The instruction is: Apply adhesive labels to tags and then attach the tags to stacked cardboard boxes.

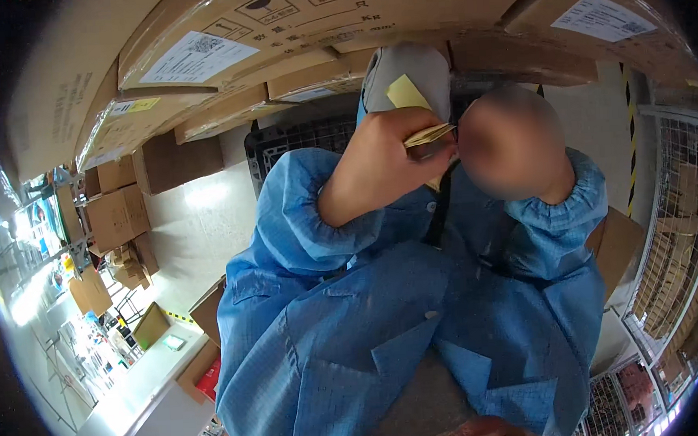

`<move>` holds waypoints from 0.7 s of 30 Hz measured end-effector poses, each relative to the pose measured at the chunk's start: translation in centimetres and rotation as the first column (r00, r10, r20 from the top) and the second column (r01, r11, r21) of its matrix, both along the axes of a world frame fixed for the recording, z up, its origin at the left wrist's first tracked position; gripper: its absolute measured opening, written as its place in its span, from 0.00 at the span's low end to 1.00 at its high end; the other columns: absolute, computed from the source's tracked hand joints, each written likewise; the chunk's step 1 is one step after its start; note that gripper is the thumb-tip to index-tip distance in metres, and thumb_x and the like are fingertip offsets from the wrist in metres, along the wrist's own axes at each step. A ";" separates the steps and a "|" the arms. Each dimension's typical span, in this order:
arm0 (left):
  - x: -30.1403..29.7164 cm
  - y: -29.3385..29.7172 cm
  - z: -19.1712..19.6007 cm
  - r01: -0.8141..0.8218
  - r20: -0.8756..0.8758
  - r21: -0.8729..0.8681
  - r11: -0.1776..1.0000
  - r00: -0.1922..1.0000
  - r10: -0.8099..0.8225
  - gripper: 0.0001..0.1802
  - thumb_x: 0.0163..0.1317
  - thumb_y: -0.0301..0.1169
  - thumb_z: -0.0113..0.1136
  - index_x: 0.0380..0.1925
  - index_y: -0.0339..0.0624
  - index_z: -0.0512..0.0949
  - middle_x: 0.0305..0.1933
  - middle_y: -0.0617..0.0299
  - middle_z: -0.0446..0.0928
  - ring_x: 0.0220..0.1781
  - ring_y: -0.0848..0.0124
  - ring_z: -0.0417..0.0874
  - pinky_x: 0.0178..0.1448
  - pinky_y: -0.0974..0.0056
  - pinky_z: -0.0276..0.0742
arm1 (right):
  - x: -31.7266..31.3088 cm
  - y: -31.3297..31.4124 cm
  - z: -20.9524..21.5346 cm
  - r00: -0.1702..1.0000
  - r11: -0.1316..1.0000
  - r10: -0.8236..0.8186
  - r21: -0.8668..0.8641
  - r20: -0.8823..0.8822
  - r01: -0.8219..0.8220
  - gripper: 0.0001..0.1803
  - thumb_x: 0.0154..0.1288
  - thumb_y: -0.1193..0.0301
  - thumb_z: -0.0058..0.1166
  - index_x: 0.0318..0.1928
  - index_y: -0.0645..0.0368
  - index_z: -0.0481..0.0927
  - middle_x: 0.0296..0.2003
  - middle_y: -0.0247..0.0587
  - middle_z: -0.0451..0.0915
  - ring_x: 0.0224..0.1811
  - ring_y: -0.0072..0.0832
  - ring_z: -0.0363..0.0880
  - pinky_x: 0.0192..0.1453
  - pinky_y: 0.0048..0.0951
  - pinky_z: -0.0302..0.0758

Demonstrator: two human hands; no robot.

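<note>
In front of my chest, my left hand (389, 160) is closed around a small stack of yellow paper slips (430, 135), whose edges stick out between thumb and fingers. My right hand (511, 142) is raised just beside it, close to the end of the stack. A blur covers it, so its fingers and anything in them cannot be made out. Another yellow slip (407, 92) shows above my left hand, against a rounded grey surface (428, 65). A black strap (441, 209) hangs below the hands, over my blue coat (353, 304).
Large cardboard boxes (464, 10) with white labels stand close in front. A black plastic crate or pallet (282, 146) is beneath them. Wire mesh cages (666, 249) holding cardboard are on the right. More cartons (118, 218) and a white table (163, 362) are at left.
</note>
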State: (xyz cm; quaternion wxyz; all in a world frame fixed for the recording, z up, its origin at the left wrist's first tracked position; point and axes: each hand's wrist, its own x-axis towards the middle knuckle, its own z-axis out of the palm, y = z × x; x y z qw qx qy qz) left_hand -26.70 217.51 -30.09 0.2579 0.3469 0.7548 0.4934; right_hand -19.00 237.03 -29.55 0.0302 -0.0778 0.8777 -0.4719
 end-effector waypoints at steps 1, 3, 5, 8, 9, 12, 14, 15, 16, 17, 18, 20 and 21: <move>-0.1 0.0 0.2 0.005 -0.003 0.000 1.000 1.000 -0.005 0.09 0.54 0.26 0.66 0.35 0.35 0.80 0.27 0.66 0.77 0.28 0.82 0.70 0.31 0.74 0.68 | 0.0 -0.1 -0.1 1.000 1.000 -0.005 0.000 -0.003 0.005 0.10 0.51 0.76 0.61 0.35 0.56 0.75 0.16 0.36 0.69 0.17 0.24 0.71 0.25 0.26 0.67; -0.4 -0.2 0.9 -0.080 0.149 -0.066 0.995 0.985 0.089 0.07 0.56 0.25 0.65 0.34 0.34 0.80 0.28 0.66 0.78 0.28 0.82 0.72 0.33 0.74 0.69 | -0.1 -0.2 -0.3 0.985 0.995 -0.101 -0.037 -0.137 0.097 0.13 0.53 0.77 0.61 0.40 0.57 0.75 0.16 0.33 0.68 0.17 0.19 0.66 0.24 0.23 0.63; 0.1 0.3 0.6 -0.194 0.209 0.073 0.978 0.962 0.175 0.07 0.57 0.26 0.65 0.32 0.35 0.80 0.25 0.67 0.76 0.27 0.83 0.70 0.30 0.75 0.67 | 0.3 0.3 -0.3 0.972 0.975 -0.193 -0.136 -0.134 0.175 0.17 0.54 0.73 0.62 0.45 0.57 0.74 0.16 0.33 0.70 0.16 0.19 0.67 0.22 0.23 0.61; -0.4 0.8 0.7 -0.286 0.230 0.222 0.932 0.944 0.236 0.05 0.59 0.26 0.63 0.32 0.34 0.79 0.23 0.70 0.76 0.27 0.86 0.70 0.29 0.77 0.66 | -0.1 0.7 -1.0 0.948 0.902 -0.290 -0.367 -0.129 0.226 0.19 0.59 0.69 0.62 0.49 0.60 0.74 0.16 0.27 0.68 0.17 0.10 0.60 0.20 0.18 0.54; -0.2 1.3 0.9 -0.330 0.274 0.264 0.907 0.927 0.257 0.05 0.59 0.26 0.63 0.32 0.34 0.79 0.24 0.70 0.76 0.27 0.86 0.71 0.30 0.77 0.66 | -0.1 0.9 -0.9 0.961 0.898 -0.270 -0.375 -0.051 0.232 0.15 0.61 0.73 0.58 0.47 0.62 0.74 0.21 0.27 0.69 0.21 0.10 0.60 0.24 0.17 0.54; -0.2 1.4 1.0 -0.357 0.352 0.341 0.870 0.906 0.234 0.05 0.59 0.25 0.63 0.33 0.34 0.80 0.27 0.69 0.78 0.29 0.85 0.73 0.31 0.77 0.68 | -0.9 0.7 -0.7 0.973 0.851 -0.226 -0.495 -0.040 0.177 0.07 0.66 0.76 0.52 0.43 0.63 0.74 0.29 0.27 0.70 0.27 0.10 0.61 0.29 0.16 0.57; -0.2 1.6 1.4 -0.386 0.381 0.316 0.866 0.888 0.257 0.06 0.59 0.24 0.63 0.36 0.33 0.81 0.29 0.67 0.79 0.30 0.84 0.74 0.33 0.77 0.70 | -1.1 0.9 0.1 0.957 0.843 -0.242 -0.523 -0.159 0.127 0.05 0.67 0.74 0.52 0.40 0.63 0.74 0.29 0.28 0.71 0.27 0.12 0.62 0.30 0.17 0.58; -0.1 2.1 2.0 -0.442 0.381 0.272 0.855 0.865 0.326 0.09 0.58 0.24 0.65 0.39 0.33 0.81 0.30 0.66 0.80 0.32 0.83 0.76 0.36 0.77 0.72 | -1.1 1.0 0.3 0.953 0.847 -0.251 -0.515 -0.172 0.131 0.05 0.67 0.74 0.52 0.40 0.63 0.74 0.29 0.28 0.71 0.27 0.12 0.62 0.30 0.17 0.58; 0.0 2.3 2.4 -0.430 0.376 0.287 0.856 0.872 0.312 0.09 0.58 0.24 0.65 0.39 0.33 0.81 0.30 0.66 0.80 0.32 0.83 0.76 0.36 0.77 0.72 | -1.0 1.2 0.6 0.954 0.875 -0.267 -0.450 -0.139 0.179 0.06 0.67 0.73 0.52 0.39 0.63 0.74 0.28 0.29 0.71 0.26 0.13 0.63 0.30 0.17 0.59; 0.1 2.5 2.7 -0.450 0.300 0.278 0.848 0.880 0.369 0.10 0.57 0.24 0.66 0.39 0.34 0.81 0.29 0.66 0.80 0.32 0.83 0.76 0.36 0.77 0.72 | -1.0 1.3 0.9 0.953 0.897 -0.285 -0.381 -0.107 0.225 0.06 0.68 0.72 0.53 0.38 0.63 0.74 0.28 0.30 0.71 0.26 0.14 0.64 0.30 0.18 0.60; 0.1 2.6 3.0 -0.476 0.221 0.269 0.837 0.877 0.427 0.12 0.55 0.24 0.67 0.40 0.34 0.82 0.29 0.67 0.80 0.32 0.83 0.76 0.37 0.77 0.72 | -1.2 1.3 1.4 0.950 0.899 -0.289 -0.375 -0.118 0.227 0.06 0.68 0.72 0.53 0.38 0.63 0.74 0.28 0.30 0.71 0.26 0.14 0.64 0.30 0.18 0.60; -0.4 3.5 3.3 -0.497 0.129 0.349 0.795 0.865 0.484 0.13 0.53 0.24 0.69 0.40 0.36 0.82 0.26 0.69 0.78 0.29 0.84 0.73 0.33 0.78 0.69 | -1.5 1.4 2.8 0.922 0.936 -0.293 -0.271 -0.251 0.224 0.07 0.68 0.71 0.52 0.36 0.64 0.75 0.25 0.33 0.71 0.26 0.15 0.66 0.29 0.19 0.61; -0.9 3.5 3.9 -0.456 0.065 0.340 0.823 0.884 0.463 0.13 0.53 0.24 0.69 0.40 0.37 0.82 0.24 0.71 0.76 0.27 0.85 0.71 0.30 0.78 0.66 | -1.7 1.6 3.1 0.920 0.937 -0.294 -0.267 -0.258 0.225 0.07 0.68 0.71 0.52 0.36 0.64 0.75 0.25 0.33 0.71 0.26 0.15 0.66 0.29 0.19 0.61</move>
